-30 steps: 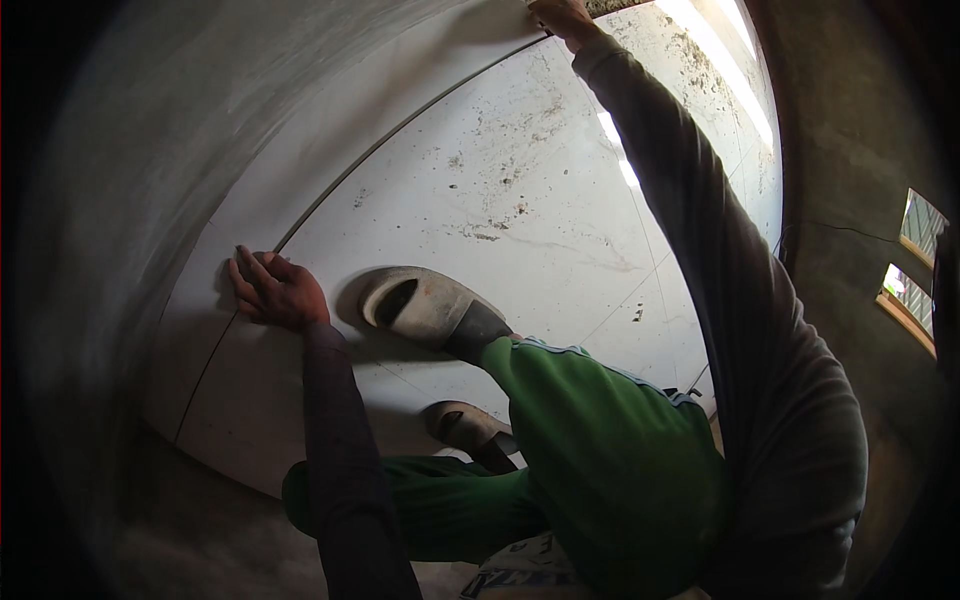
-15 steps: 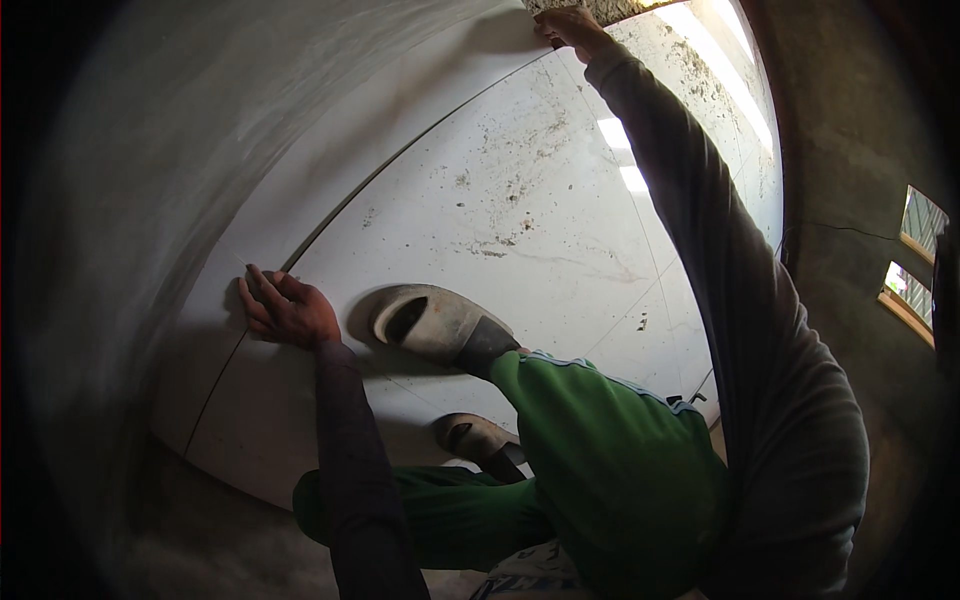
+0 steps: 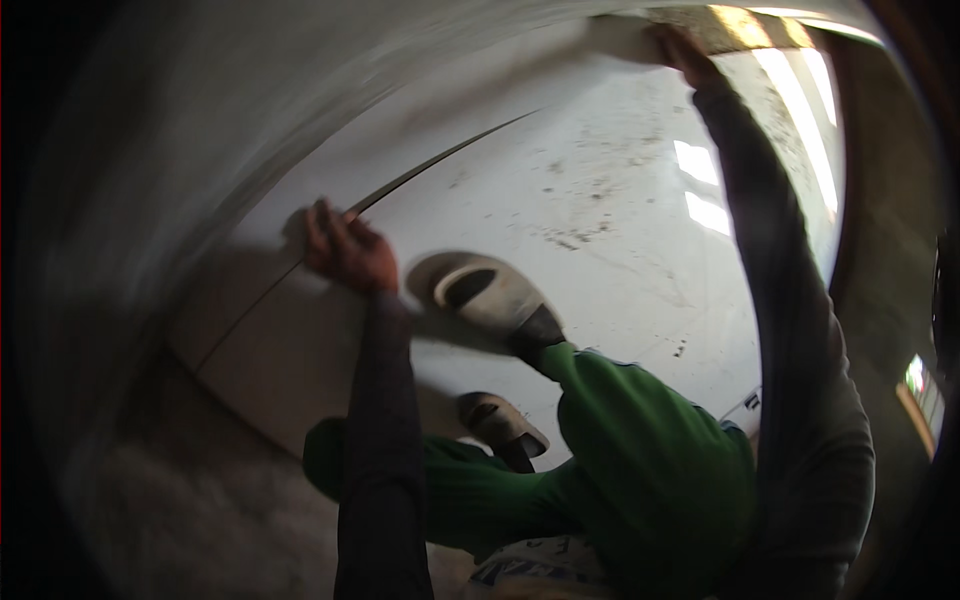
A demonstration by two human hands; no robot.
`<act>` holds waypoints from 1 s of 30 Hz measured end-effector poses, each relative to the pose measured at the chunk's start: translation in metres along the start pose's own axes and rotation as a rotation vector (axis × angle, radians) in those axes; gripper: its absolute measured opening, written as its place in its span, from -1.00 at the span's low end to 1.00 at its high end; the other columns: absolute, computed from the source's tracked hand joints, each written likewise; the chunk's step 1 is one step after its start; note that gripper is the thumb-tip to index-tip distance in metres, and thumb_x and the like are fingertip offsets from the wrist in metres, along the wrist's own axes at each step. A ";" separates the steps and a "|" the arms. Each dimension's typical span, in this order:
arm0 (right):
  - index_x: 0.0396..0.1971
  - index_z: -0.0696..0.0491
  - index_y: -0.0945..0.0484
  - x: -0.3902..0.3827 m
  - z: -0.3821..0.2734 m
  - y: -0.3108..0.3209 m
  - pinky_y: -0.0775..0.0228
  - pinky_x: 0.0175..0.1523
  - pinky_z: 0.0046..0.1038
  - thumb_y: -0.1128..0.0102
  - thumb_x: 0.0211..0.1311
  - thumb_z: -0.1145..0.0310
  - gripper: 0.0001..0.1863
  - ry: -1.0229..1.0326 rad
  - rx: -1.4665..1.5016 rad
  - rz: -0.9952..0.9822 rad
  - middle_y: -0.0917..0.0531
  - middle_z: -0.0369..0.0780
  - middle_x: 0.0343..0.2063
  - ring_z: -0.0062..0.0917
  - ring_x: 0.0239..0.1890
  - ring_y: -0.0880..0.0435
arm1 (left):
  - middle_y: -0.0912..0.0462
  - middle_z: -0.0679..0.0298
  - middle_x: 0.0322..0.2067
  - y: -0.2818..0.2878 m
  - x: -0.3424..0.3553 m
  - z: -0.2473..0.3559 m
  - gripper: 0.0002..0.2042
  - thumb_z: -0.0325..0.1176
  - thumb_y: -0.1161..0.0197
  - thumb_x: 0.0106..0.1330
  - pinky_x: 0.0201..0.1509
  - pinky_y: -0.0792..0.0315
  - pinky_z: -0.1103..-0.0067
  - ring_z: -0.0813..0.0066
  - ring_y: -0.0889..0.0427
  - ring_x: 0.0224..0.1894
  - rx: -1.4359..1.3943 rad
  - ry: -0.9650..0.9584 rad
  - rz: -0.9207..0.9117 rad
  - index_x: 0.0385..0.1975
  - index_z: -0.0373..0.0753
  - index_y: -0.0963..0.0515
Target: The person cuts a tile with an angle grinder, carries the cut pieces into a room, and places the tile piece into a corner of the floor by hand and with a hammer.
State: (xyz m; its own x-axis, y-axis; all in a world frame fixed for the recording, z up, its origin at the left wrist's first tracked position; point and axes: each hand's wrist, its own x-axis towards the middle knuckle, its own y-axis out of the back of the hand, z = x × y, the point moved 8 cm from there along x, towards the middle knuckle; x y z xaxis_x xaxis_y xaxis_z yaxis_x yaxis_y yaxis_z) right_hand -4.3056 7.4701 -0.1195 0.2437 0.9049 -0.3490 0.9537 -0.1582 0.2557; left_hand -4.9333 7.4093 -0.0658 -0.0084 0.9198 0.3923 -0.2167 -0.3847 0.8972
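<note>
A long white tile strip (image 3: 470,80) lies along the wall, with a dark gap between part of its edge and the large white tiles (image 3: 620,270). My left hand (image 3: 350,250) rests over the joint at the near end of this gap, fingers apart and bent onto the surface. At the far right, my right hand (image 3: 690,58), blurred, has its fingers around the strip's end, beside a rough grey bed. The undersides of its fingers are hidden.
A grey plastered wall (image 3: 200,130) curves along the left. My worn shoes (image 3: 495,295) stand on the tiles, below green trousers (image 3: 660,440). Bare rough floor (image 3: 260,500) lies at the lower left. Sunlight patches fall at the far right.
The view has shifted, so the hands and tiles appear further right. The gap beside the strip looks wider near my left hand and fades out toward its far end.
</note>
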 end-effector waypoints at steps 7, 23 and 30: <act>0.06 0.05 -0.68 0.020 0.027 0.028 -0.52 -0.01 -0.45 -0.18 0.44 0.01 -0.55 -0.071 -0.023 0.002 -0.70 -0.32 -0.13 -0.63 -0.12 -0.64 | -0.51 -0.04 0.18 0.009 -0.022 -0.007 -0.64 -0.42 -0.15 0.42 0.30 -0.34 0.11 -0.06 -0.49 0.19 -0.265 0.394 0.036 0.20 -0.29 -0.50; -0.26 0.05 -0.78 -0.012 0.001 0.023 -0.45 -0.18 -0.42 -0.25 0.32 -0.12 -0.52 -0.019 -0.701 0.361 -0.74 -0.26 -0.45 -0.62 -0.35 -0.62 | -0.55 -0.10 0.13 -0.029 -0.056 0.003 -0.54 -0.21 -0.08 0.57 0.35 -0.42 0.35 0.12 -0.58 0.20 -1.378 1.425 -0.197 0.19 -0.55 -0.34; -0.13 -0.11 -0.77 -0.031 0.014 0.054 -0.50 0.10 -0.10 -0.06 0.23 -0.34 -0.38 -0.273 -1.116 0.545 -0.78 -0.09 -0.15 -0.15 -0.03 -0.73 | -0.54 -0.03 0.17 -0.030 -0.090 0.025 -0.56 -0.21 -0.01 0.60 0.47 -0.26 0.37 0.23 -0.52 0.28 -1.462 1.504 -0.326 0.22 -0.51 -0.32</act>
State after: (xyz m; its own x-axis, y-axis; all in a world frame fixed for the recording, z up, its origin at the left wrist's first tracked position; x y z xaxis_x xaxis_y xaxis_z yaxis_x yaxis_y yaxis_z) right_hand -4.2595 7.4277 -0.1077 0.7110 0.6961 -0.0993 0.0851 0.0549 0.9949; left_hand -4.9013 7.3363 -0.1224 -0.2440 0.5535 -0.7963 -0.7814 -0.5985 -0.1766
